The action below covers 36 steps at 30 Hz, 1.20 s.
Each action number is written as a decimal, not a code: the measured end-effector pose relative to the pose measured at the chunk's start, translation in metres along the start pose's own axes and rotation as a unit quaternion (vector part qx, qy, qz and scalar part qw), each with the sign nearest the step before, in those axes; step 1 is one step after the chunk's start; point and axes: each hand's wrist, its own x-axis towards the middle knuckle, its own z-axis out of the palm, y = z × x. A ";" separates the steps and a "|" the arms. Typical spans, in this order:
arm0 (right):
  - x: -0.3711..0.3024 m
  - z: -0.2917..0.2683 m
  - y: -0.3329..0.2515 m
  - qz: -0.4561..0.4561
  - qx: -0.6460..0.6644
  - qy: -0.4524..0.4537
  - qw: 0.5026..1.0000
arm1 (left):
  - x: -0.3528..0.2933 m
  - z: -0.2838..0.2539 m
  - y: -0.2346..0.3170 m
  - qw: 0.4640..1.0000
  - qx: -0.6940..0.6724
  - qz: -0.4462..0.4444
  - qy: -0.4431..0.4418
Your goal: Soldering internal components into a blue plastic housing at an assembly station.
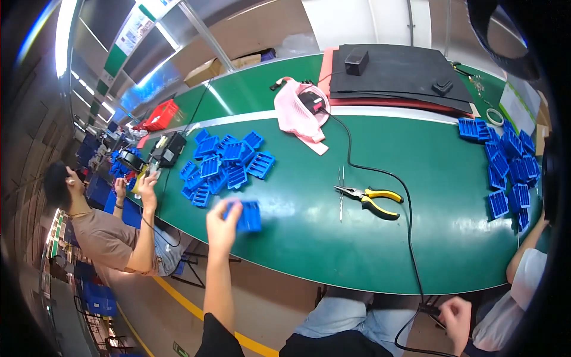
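The left hand (223,227) pinches a blue, slotted plastic tray (252,218), likely light, stiff and best held by its outer walls, at five o'clock from a similar pile (232,152); the right hand's (458,319) grip I cannot tell.

Green worktop (309,250): yellow-and-black pliers (365,196) are laid mid-surface, nose pointed left; slim metal tools (341,209) are set crosswise at the tip, contact can't be told. Pink cloth (292,116) is bunched farther back. Black sheets (398,77) are stacked beside it over red sheeting (326,71); small black box (357,61) and black angled piece (442,87) are set on top. Tape ring (494,116) is placed far right, red basket (160,115) far left. Brown-topped co-worker (104,241) is seated at left.
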 end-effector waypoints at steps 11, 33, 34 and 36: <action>0.028 0.041 -0.179 -0.408 -0.080 -0.096 0.904 | 0.144 -0.036 -0.070 0.971 -0.193 -0.038 0.137; 0.202 0.173 -0.167 -0.612 -0.293 0.137 0.722 | -0.049 0.226 0.175 0.884 -0.080 0.391 -0.243; 0.224 0.194 -0.146 -0.587 -0.160 0.098 0.788 | -0.057 0.248 0.188 0.852 -0.060 0.446 -0.268; 0.216 0.179 -0.159 -0.568 -0.135 0.024 0.811 | -0.077 0.271 0.216 0.815 -0.018 0.481 -0.322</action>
